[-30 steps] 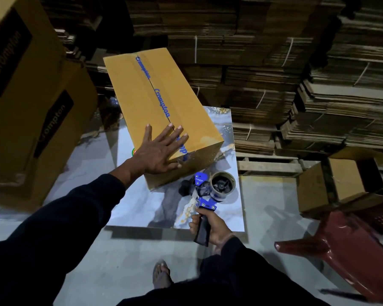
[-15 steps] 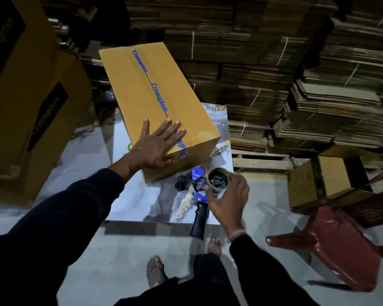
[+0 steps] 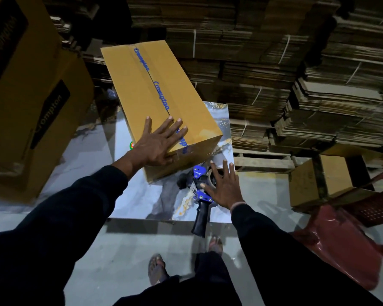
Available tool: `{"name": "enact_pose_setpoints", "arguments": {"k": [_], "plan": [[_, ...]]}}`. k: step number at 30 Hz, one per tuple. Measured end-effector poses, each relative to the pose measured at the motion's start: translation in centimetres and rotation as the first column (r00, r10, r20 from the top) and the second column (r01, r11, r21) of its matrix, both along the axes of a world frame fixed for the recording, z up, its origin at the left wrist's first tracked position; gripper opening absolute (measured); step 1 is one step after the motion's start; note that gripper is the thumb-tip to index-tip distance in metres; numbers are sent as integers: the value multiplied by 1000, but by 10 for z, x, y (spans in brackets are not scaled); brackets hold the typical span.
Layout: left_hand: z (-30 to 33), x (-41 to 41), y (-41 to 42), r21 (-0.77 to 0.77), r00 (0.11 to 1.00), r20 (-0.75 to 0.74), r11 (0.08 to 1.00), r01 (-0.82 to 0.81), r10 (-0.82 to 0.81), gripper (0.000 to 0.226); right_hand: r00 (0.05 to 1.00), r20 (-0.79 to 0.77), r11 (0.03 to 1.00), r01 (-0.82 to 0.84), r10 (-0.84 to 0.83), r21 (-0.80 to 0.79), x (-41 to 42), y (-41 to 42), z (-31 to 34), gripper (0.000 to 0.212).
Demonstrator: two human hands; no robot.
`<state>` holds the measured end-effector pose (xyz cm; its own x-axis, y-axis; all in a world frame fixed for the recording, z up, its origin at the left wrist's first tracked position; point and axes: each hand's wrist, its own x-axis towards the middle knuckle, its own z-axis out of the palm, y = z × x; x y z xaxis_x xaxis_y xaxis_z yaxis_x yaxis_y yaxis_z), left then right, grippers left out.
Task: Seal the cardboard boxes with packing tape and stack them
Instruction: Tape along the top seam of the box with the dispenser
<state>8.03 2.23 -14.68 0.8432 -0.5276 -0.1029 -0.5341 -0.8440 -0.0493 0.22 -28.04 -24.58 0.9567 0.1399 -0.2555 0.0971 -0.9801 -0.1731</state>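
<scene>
A long brown cardboard box (image 3: 155, 91) with blue lettering along its top seam lies on a marbled tabletop (image 3: 142, 195). My left hand (image 3: 159, 144) lies flat on the box's near end, fingers spread. A blue tape dispenser (image 3: 199, 195) with a black handle rests on the table's near right corner, its handle sticking out over the edge. My right hand (image 3: 224, 186) hovers over or rests on the dispenser's tape roll with straight, spread fingers; contact is unclear.
Two large brown boxes (image 3: 24, 102) are stacked at the left. Bundles of flattened cardboard (image 3: 296, 62) fill the back and right. A small open box (image 3: 327, 180) and a red plastic chair (image 3: 345, 244) stand at the right. My feet (image 3: 157, 270) are on the grey floor.
My right hand let go of the dispenser's handle, moved up to the tape roll, then opened with fingers spread over it. The dispenser now lies on the table. My left hand stayed on the box.
</scene>
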Motion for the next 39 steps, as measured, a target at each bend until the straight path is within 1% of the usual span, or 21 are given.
{"name": "enact_pose_setpoints", "arguments": {"k": [2, 5, 8, 10, 11, 12, 14, 16, 18, 20, 21, 23, 26, 29, 31, 33, 35, 37, 39], "plan": [[2, 0, -1, 0, 1000, -4, 1000, 1, -1, 106, 1000, -25, 1000, -18, 18, -13, 1, 0, 1, 104], [2, 0, -1, 15, 1000, -17, 1000, -2, 2, 108, 997, -74, 1000, -11, 12, 17, 3, 1, 7, 103], [4, 0, 1, 18, 1000, -27, 1000, 5, -5, 109, 992, -126, 994, 20, -7, 107, 2, -1, 13, 105], [4, 1, 2, 21, 1000, -28, 1000, 12, -12, 110, 991, -132, 984, 58, -36, 169, 1, -2, 17, 106], [3, 2, 3, 19, 999, -32, 1000, 17, -16, 110, 994, -100, 977, 73, -54, 199, 1, 0, 20, 104], [2, 3, 4, 11, 999, -36, 1000, 24, -24, 111, 997, -24, 968, 81, -78, 237, 1, 3, 24, 101], [0, 3, 7, -9, 998, -42, 999, 37, -37, 110, 967, 217, 941, 54, -133, 334, 3, 13, 40, 91], [1, 3, 8, 5, 998, -57, 999, 36, -36, 113, 895, 429, 925, -56, -119, 376, 12, 30, 63, 77], [3, 2, 8, 35, 998, -39, 998, 47, -46, 117, 839, 543, 918, -219, 5, 330, 29, 52, 88, 69], [4, 0, 8, 31, 999, -17, 999, 40, -39, 117, 801, 577, 898, -359, 158, 253, 51, 78, 105, 68], [3, -1, 9, 15, 1000, -5, 1000, 24, -23, 118, 788, 578, 893, -396, 211, 214, 61, 91, 109, 68], [-1, -4, 8, -29, 1000, 11, 999, -19, 19, 120, 776, 581, 895, -413, 247, 171, 75, 116, 106, 68], [-8, -4, 8, -107, 999, 31, 994, -16, 19, 118, 772, 604, 930, -342, 199, 130, 83, 141, 90, 68], [-6, -2, 7, -63, 1000, -9, 998, -5, 4, 113, 737, 662, 944, -301, 139, 137, 88, 143, 76, 71], [-7, -1, 8, -81, 1000, -3, 997, 14, -14, 106, 717, 678, 941, -319, 164, 110, 92, 140, 71, 78], [-8, -1, 10, -126, 999, 4, 991, 37, -37, 100, 707, 670, 930, -362, 226, 68, 93, 136, 69, 87], [-10, -1, 13, -145, 997, 21, 987, 76, -73, 100, 684, 653, 890, -455, 324, 34, 95, 128, 67, 92], [-7, -2, 14, -136, 995, 35, 986, 98, -94, 103, 645, 621, 829, -560, 445, -13, 100, 114, 66, 92], [1, -2, 12, -84, 997, -10, 994, 74, -75, 108, 623, 536, 777, -621, 569, -102, 110, 97, 71, 92]]}}
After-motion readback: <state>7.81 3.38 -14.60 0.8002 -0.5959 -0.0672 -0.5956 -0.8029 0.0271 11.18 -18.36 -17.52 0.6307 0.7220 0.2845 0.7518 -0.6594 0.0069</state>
